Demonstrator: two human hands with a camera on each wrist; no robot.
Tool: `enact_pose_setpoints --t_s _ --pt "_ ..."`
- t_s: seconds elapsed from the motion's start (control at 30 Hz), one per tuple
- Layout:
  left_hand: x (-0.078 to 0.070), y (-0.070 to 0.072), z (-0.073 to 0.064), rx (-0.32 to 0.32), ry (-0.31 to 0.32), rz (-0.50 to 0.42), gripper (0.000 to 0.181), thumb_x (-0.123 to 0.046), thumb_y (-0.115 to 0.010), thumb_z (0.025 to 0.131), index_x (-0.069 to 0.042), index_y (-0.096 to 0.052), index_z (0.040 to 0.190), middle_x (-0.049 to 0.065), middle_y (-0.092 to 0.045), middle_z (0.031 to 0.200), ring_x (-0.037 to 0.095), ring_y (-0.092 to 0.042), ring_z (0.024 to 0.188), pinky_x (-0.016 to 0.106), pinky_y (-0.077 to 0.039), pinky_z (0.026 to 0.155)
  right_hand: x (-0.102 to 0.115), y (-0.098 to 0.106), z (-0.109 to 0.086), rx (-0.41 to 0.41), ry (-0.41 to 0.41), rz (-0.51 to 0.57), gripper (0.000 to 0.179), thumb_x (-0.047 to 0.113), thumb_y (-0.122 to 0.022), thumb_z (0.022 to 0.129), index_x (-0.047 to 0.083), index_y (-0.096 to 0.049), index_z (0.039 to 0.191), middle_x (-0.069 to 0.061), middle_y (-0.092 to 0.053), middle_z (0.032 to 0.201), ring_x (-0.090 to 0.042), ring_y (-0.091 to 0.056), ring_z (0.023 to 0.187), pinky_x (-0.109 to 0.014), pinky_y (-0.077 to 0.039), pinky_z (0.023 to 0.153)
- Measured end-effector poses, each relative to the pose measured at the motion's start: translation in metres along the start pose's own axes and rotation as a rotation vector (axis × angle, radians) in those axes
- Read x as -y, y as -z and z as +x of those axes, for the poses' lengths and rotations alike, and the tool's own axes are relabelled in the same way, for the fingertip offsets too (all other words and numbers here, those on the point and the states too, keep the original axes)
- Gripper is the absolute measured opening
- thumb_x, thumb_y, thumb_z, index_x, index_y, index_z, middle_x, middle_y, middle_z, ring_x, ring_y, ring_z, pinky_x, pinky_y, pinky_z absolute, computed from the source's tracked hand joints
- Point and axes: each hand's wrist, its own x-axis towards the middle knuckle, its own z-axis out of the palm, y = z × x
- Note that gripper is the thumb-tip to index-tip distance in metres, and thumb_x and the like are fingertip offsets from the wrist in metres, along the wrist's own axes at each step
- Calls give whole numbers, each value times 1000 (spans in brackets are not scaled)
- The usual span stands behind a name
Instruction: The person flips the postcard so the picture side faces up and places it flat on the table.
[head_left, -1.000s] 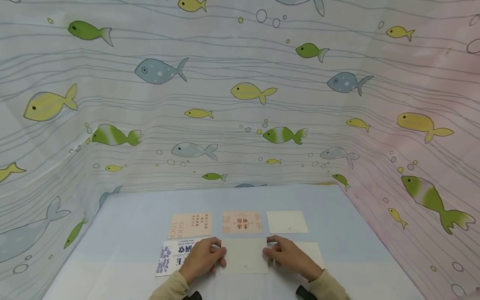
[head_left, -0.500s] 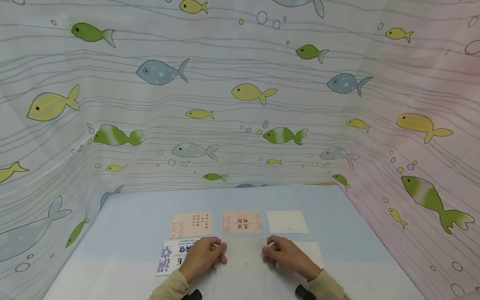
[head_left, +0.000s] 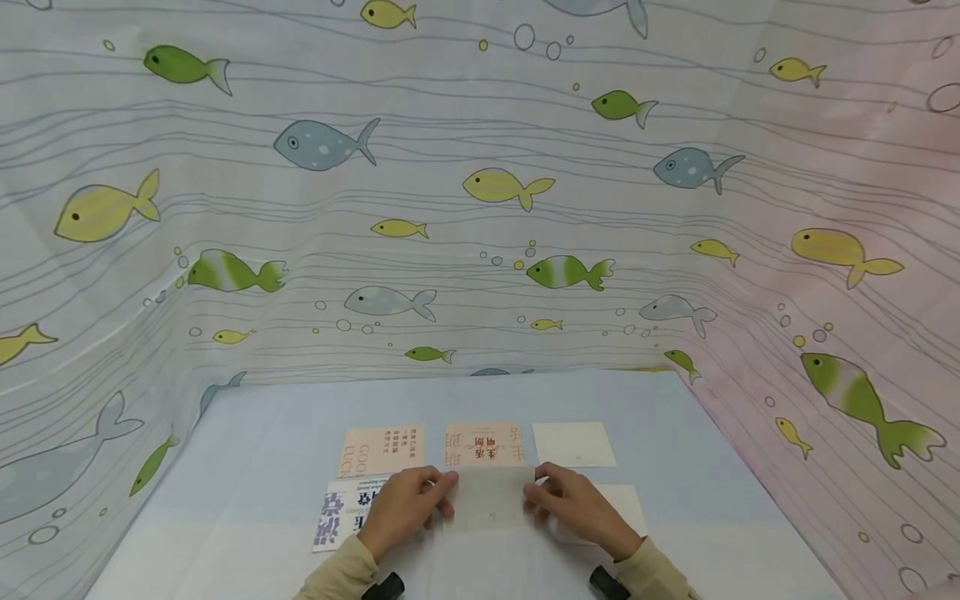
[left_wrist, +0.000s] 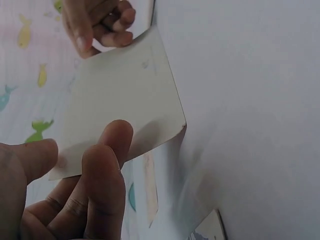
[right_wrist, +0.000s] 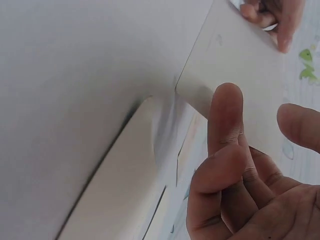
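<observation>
Between my two hands a pale cream card with a small faint mark is held by its short sides, tilted with its far edge raised. My left hand pinches its left side between thumb and fingers. The opposite side is pinched by my right hand. In the left wrist view the card is raised off the white surface, and the left thumb overlaps its corner. The right wrist view shows the card behind the right fingers.
Behind lie a peach "LUCK" card, a peach card with red characters and a blank cream card. A blue-printed card is partly under the left hand, another cream card under the right. Fish-patterned curtain surrounds the table.
The cream card between my hands has risen from lying nearly flat and now tilts, its far edge closer to the back row. Both hands have shifted slightly up with it.
</observation>
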Motion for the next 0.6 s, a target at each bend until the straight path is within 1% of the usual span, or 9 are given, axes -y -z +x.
enact_pose_setpoints --t_s 0.1,0.33,0.43,0.6 --pt "-4 1 0 -9 -4 19 41 -53 -55 101 -17 -70 90 -11 -70 67 14 -58 49 27 -38 44 1 1 0 -10 -5 3 32 37 -56 105 7 -60 116 -1 -74 91 -21 -69 73 -33 -47 73" --pt "-11 2 -1 -11 1 23 45 -56 -55 100 -16 -71 91 -10 -71 70 14 -58 51 28 -39 47 0 4 1 -31 -22 -6 30 40 -55 105 11 -62 112 0 -74 91 -20 -68 73 -33 -48 69" --pt "-13 2 -1 -17 -7 25 46 -57 -55 100 -15 -72 91 -10 -71 70 14 -58 51 28 -39 47 0 6 2 -32 -24 -3 30 41 -55 105 13 -63 110 0 -74 92 -18 -67 73 -34 -48 69" --pt "-15 4 0 -30 -22 60 51 -61 -53 99 -15 -73 92 -11 -71 72 13 -58 50 28 -38 45 2 8 3 -37 -21 -18 30 43 -53 106 15 -64 107 0 -74 95 -16 -68 73 -35 -48 72"
